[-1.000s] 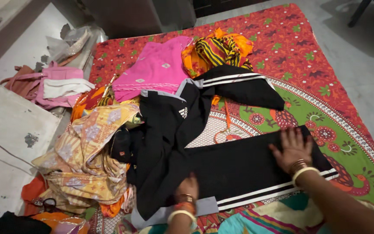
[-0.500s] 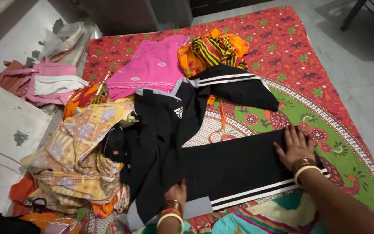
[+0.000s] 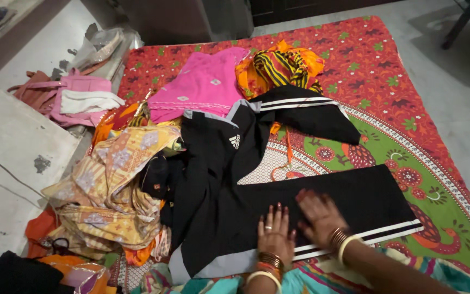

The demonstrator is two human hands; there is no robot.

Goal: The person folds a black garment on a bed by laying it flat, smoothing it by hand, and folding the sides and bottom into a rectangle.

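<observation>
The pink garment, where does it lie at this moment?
In the head view the pink garment lies flat at upper centre on the red patterned sheet, beside the orange striped cloth.

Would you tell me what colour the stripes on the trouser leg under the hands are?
White stripes on black trousers, clearest in the head view.

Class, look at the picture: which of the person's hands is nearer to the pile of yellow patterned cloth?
Left. The left hand lies flat on the black garment, closer to the yellow patterned cloth; the right hand lies beside it, farther away.
</observation>
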